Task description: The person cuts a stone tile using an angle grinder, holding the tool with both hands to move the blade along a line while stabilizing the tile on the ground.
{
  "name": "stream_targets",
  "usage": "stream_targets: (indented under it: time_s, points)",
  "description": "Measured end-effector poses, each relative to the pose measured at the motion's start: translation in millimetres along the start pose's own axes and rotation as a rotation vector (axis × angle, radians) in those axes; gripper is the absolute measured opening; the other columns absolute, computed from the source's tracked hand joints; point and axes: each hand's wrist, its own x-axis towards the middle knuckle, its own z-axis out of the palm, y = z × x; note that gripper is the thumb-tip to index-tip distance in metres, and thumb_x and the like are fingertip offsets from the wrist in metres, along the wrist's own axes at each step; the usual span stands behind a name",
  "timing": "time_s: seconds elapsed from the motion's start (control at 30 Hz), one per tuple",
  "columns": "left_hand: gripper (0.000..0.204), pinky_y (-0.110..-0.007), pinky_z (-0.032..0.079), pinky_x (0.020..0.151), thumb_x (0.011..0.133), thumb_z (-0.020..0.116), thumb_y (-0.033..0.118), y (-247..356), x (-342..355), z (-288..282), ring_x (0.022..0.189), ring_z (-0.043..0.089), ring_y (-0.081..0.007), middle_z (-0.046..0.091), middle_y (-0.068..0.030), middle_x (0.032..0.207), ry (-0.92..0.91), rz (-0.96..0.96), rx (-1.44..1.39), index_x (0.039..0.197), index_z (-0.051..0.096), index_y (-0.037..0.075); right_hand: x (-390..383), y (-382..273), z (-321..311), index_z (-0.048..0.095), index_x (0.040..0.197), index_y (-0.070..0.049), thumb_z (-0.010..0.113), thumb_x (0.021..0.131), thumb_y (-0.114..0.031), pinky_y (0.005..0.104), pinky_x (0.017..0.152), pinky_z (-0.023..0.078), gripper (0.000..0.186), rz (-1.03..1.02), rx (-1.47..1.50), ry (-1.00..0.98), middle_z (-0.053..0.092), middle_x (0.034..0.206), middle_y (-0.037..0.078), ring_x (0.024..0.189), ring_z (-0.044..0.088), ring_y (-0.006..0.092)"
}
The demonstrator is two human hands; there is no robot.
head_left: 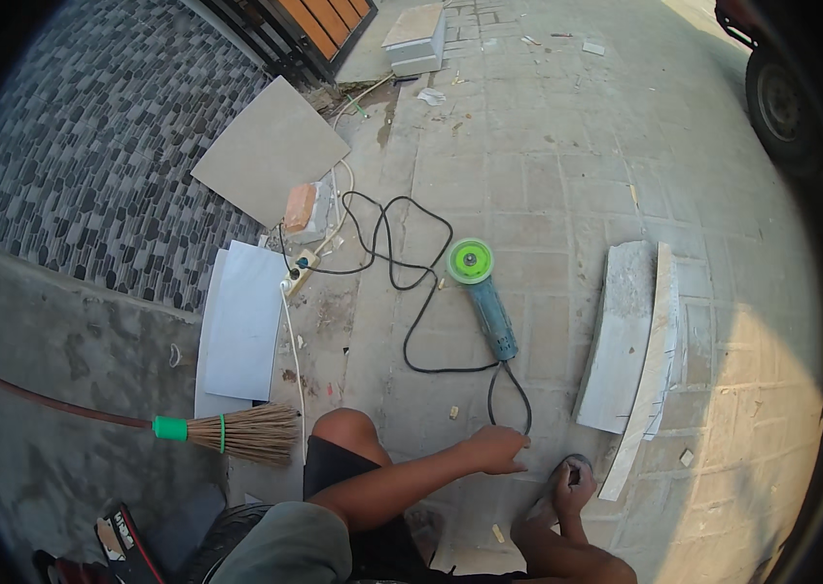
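Note:
An angle grinder (494, 316) with a teal body and a bright green disc (471, 261) lies on the paving ahead of me. Its black power cable (414, 336) loops back toward my left hand (497, 451), which reaches across from the left with its fingers curled. The loop runs up against these fingers; whether they grip it is hidden. Lower and to the right, my right hand (575, 490) is closed at a rounded greyish thing (577, 464) that I cannot make out. Both hands are apart from the grinder.
A power strip (302, 274) lies left of the grinder, near a brick (301, 206) and a large beige tile (272, 151). White panels (244, 321) and a broom (244, 434) are at left. Long cut slabs (616, 336) lie at right. A vehicle wheel (779, 107) stands far right.

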Motion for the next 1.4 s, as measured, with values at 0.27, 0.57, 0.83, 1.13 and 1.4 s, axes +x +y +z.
stream_targets:
  time_s: [0.27, 0.57, 0.83, 1.13, 1.4]
  points:
    - [0.054, -0.049, 0.056, 0.088, 0.089, 0.075, 0.047, -12.4, -14.5, 6.5, 0.107, 0.070, -0.0371, 0.073, -0.0180, 0.111, 0.119, 0.029, -0.044, 0.121, 0.068, 0.005, -0.1, 10.4, 3.8, 0.070, 0.094, 0.002, 0.070, 0.094, -0.014, 0.0323, 0.068, 0.053, 0.015, -0.026, -0.047, 0.004, 0.073, 0.087, 0.013, 0.072, 0.067, 0.0197]
    - [0.052, -0.049, 0.056, 0.089, 0.089, 0.075, 0.045, -17.8, -20.2, 4.7, 0.106, 0.070, -0.0371, 0.073, -0.0182, 0.111, 0.105, -0.012, -0.052, 0.121, 0.068, 0.004, 1.9, 2.0, 2.7, 0.071, 0.095, 0.001, 0.068, 0.095, -0.012, 0.0300, 0.065, 0.050, 0.014, 0.040, -0.063, -0.019, 0.070, 0.082, 0.010, 0.068, 0.061, 0.0143]
    - [0.054, -0.049, 0.055, 0.091, 0.090, 0.074, 0.044, -18.9, -19.4, 6.0, 0.109, 0.069, -0.0374, 0.072, -0.0187, 0.115, 0.027, -0.022, -0.027, 0.127, 0.066, 0.006, -0.9, 4.7, 6.0, 0.072, 0.097, 0.002, 0.068, 0.096, -0.014, 0.0289, 0.061, 0.049, 0.017, 0.066, -0.058, -0.014, 0.069, 0.078, 0.008, 0.065, 0.059, 0.0123]
    - [0.048, -0.049, 0.056, 0.086, 0.089, 0.075, 0.042, -18.6, -19.0, 14.3, 0.101, 0.071, -0.0381, 0.072, -0.0188, 0.107, 0.012, 0.007, 0.009, 0.118, 0.068, 0.004, -5.9, 2.1, 11.4, 0.072, 0.098, 0.002, 0.069, 0.098, -0.018, 0.0290, 0.060, 0.048, 0.021, 0.077, -0.067, -0.005, 0.068, 0.076, 0.007, 0.064, 0.058, 0.0124]
    - [0.047, -0.049, 0.056, 0.085, 0.089, 0.074, 0.043, -20.9, -15.8, 16.3, 0.100, 0.071, -0.0380, 0.072, -0.0189, 0.107, 0.040, -0.006, 0.007, 0.115, 0.068, 0.004, -2.7, 5.0, 9.2, 0.071, 0.097, 0.001, 0.068, 0.097, -0.018, 0.0288, 0.059, 0.047, 0.020, 0.067, -0.105, -0.016, 0.066, 0.074, 0.006, 0.062, 0.057, 0.0123]
